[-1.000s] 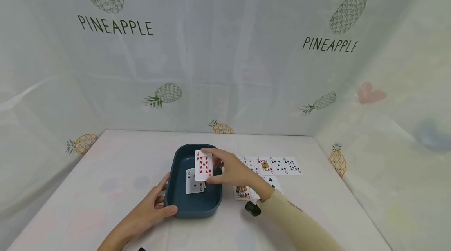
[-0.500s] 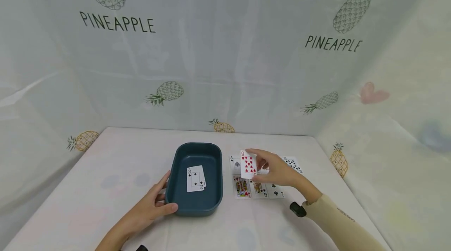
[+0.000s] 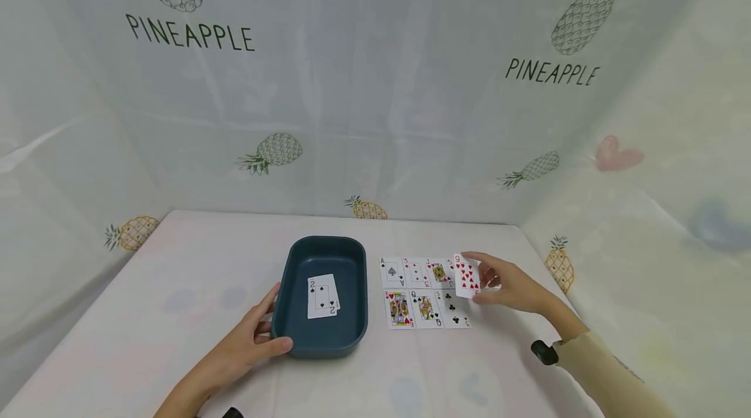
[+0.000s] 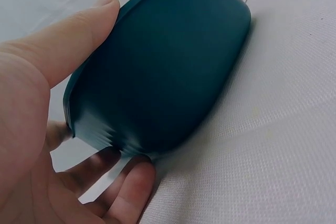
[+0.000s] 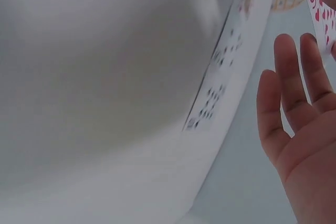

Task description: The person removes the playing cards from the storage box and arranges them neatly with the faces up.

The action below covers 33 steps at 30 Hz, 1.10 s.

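Note:
My right hand [image 3: 512, 284] pinches a nine of hearts playing card [image 3: 467, 276] by its top and bottom edges, over the right end of the face-up cards. In the right wrist view the same card [image 5: 323, 17] is cut off at the edge, and the other fingers [image 5: 294, 82] are spread. At the left, my left hand [image 3: 242, 345] grips the near left corner of a dark blue tray [image 3: 328, 344]. The left wrist view has the thumb [image 4: 86, 32] on its rim and the fingers against its wall. Inside the tray lies a two of spades [image 3: 322, 296], with another card peeking out beneath.
Right of the tray, the upper row has an ace of spades [image 3: 392, 272], a three of diamonds [image 3: 416, 272], a jack [image 3: 439, 272] and a partly covered five. Below are a king of hearts [image 3: 399, 310], a queen of spades [image 3: 426, 309] and a clubs card [image 3: 454, 311].
My right hand has carried the nine of hearts from above the tray rightward, past the card rows to their right end. The left hand keeps its hold on the tray.

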Each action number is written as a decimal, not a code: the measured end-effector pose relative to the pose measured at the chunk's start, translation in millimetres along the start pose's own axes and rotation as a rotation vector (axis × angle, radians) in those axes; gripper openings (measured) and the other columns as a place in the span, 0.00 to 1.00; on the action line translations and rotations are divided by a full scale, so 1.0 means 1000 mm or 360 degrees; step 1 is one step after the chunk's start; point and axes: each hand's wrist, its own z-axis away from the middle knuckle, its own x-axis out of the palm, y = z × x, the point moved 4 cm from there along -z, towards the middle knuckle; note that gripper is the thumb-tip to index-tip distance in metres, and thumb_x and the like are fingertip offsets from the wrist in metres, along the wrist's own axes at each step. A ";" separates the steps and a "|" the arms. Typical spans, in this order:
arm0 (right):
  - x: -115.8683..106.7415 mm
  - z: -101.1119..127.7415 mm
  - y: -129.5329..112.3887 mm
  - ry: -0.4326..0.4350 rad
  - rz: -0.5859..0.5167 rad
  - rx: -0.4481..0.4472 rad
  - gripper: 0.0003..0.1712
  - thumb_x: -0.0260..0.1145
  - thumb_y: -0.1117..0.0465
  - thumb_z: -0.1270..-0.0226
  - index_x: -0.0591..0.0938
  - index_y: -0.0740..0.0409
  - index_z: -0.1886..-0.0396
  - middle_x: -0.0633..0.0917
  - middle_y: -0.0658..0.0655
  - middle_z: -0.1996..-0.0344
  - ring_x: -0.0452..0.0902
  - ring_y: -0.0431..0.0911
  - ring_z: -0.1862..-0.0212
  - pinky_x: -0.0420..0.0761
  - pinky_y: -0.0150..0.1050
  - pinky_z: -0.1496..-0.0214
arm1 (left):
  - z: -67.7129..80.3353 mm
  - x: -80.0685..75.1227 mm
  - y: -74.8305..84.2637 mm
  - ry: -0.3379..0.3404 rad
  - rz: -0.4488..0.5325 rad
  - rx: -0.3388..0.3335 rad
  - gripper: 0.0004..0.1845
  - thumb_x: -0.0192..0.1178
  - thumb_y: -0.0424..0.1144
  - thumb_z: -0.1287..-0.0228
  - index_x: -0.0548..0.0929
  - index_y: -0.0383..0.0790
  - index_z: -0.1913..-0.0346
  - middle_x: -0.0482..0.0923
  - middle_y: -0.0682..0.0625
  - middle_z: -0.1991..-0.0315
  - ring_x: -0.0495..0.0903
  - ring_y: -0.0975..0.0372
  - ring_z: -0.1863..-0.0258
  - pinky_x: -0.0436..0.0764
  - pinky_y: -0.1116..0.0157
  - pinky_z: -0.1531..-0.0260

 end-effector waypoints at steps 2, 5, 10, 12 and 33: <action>-0.003 0.007 0.008 -0.0006 0.0014 0.0024 0.52 0.83 0.55 0.39 0.67 0.51 0.18 0.82 0.54 0.57 0.82 0.47 0.56 0.86 0.44 0.47 | 0.000 0.000 0.000 -0.0005 0.0000 0.0006 0.56 0.72 0.48 0.31 0.44 0.55 0.12 0.53 0.35 0.19 0.77 0.52 0.36 0.82 0.62 0.45; -0.008 0.015 0.017 -0.0032 0.0021 0.0045 0.52 0.83 0.56 0.39 0.67 0.52 0.19 0.82 0.54 0.56 0.83 0.49 0.55 0.86 0.44 0.47 | 0.000 0.000 0.001 -0.0006 -0.0003 0.0026 0.56 0.72 0.47 0.31 0.44 0.55 0.12 0.53 0.35 0.19 0.77 0.52 0.36 0.82 0.65 0.46; -0.010 0.026 0.027 -0.0110 0.0023 0.0085 0.50 0.83 0.57 0.40 0.69 0.54 0.20 0.82 0.56 0.55 0.82 0.53 0.54 0.85 0.44 0.46 | 0.000 0.000 0.001 -0.0024 0.0032 0.0040 0.55 0.71 0.45 0.30 0.44 0.55 0.12 0.53 0.34 0.19 0.78 0.52 0.37 0.82 0.68 0.49; -0.009 0.030 0.030 -0.0147 0.0032 0.0086 0.50 0.83 0.58 0.39 0.69 0.55 0.20 0.82 0.56 0.55 0.81 0.52 0.54 0.85 0.44 0.46 | 0.001 0.001 0.000 -0.0026 0.0043 0.0033 0.55 0.71 0.45 0.30 0.44 0.56 0.12 0.52 0.34 0.19 0.78 0.52 0.37 0.82 0.66 0.48; 0.005 0.030 0.035 -0.0377 -0.0003 0.0140 0.48 0.83 0.59 0.41 0.72 0.58 0.22 0.82 0.56 0.55 0.78 0.50 0.55 0.81 0.36 0.53 | 0.001 0.001 0.001 -0.0001 0.0016 0.0008 0.55 0.72 0.47 0.30 0.44 0.57 0.12 0.53 0.34 0.19 0.77 0.52 0.37 0.82 0.63 0.45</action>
